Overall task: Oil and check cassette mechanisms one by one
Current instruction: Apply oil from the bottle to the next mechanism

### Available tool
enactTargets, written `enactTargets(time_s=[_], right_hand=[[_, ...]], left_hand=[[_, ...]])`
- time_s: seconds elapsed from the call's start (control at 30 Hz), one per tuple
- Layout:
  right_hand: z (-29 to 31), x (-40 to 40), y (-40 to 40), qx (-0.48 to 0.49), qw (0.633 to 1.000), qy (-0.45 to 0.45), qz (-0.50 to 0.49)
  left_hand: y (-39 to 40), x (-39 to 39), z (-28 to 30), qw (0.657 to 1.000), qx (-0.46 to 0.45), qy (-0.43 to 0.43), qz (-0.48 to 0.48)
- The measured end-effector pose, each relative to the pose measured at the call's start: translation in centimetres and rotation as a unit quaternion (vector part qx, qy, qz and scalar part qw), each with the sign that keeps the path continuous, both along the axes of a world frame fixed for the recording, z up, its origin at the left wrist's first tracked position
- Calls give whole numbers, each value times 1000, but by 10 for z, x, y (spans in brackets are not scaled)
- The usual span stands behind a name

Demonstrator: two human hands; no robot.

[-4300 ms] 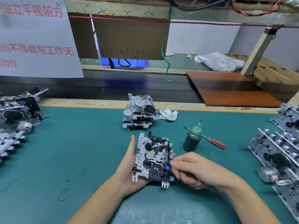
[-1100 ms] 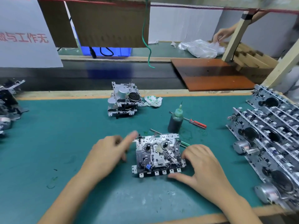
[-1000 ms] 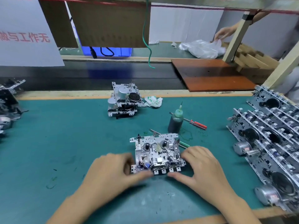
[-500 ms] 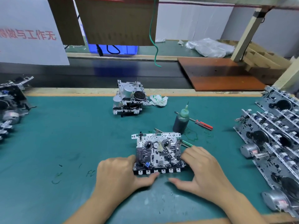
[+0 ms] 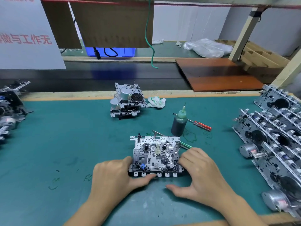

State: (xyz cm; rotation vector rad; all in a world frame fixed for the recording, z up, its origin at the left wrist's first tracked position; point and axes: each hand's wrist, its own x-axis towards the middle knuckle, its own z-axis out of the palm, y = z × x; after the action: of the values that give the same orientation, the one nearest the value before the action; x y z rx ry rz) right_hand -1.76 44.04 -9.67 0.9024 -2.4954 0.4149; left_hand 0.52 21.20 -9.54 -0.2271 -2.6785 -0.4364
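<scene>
I see the silver metal cassette mechanism point(image 5: 156, 156) lying flat on the green-matted worktop point(image 5: 65, 144), just in front of the dark oil bottle with the green nozzle point(image 5: 179, 123). My left hand point(image 5: 117, 175) grips its left end, thumb pressing the front key row; my right hand point(image 5: 200, 173) has its fingers curled against the right end, thumb spread on the mat.

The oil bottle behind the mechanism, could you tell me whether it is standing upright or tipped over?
Upright. The oil bottle stands on its base on the mat, its needle tip pointing up.
</scene>
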Motion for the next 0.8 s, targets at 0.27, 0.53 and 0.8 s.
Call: enactTargets(time_s=[0.27, 0.53, 0.8], right_hand=[[-5, 3, -4, 12, 996, 66, -59], [-4, 5, -5, -14, 994, 44, -96], [-2, -2, 4, 27, 997, 37, -53]], left_hand=[[-16, -3, 8, 993, 15, -26, -114], [-20, -5, 4, 984, 6, -40, -175], [-18, -3, 2, 988, -20, -26, -154]])
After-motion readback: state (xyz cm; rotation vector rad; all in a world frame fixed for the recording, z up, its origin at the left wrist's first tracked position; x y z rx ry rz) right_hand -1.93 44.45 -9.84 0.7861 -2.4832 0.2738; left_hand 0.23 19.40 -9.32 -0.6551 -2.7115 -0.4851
